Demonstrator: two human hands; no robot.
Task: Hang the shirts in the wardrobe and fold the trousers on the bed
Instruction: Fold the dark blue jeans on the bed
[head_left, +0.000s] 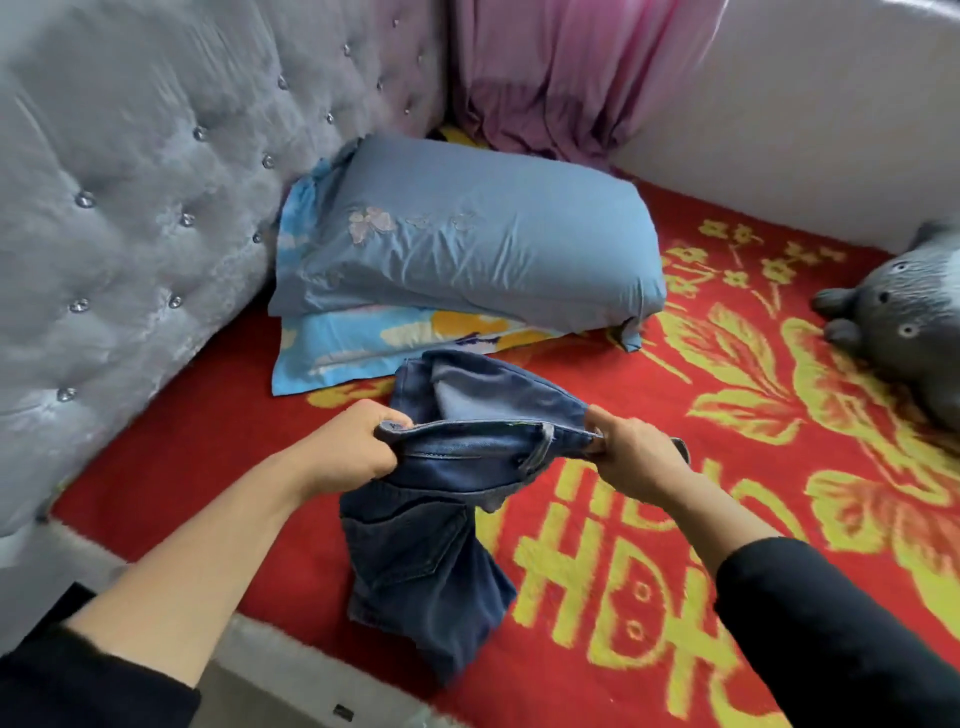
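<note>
A pair of dark blue jeans is held by its waistband above the bed, which has a red blanket with a yellow pattern. My left hand grips the left end of the waistband. The right end is pinched by my right hand. The waistband is stretched between the two hands, and the legs hang down in a bunch toward the bed's near edge. No shirts and no wardrobe are in view.
A blue pillow lies on a flowered pillow by the grey tufted headboard. A grey plush toy sits at the right. Pink curtain and a white wall stand behind the bed.
</note>
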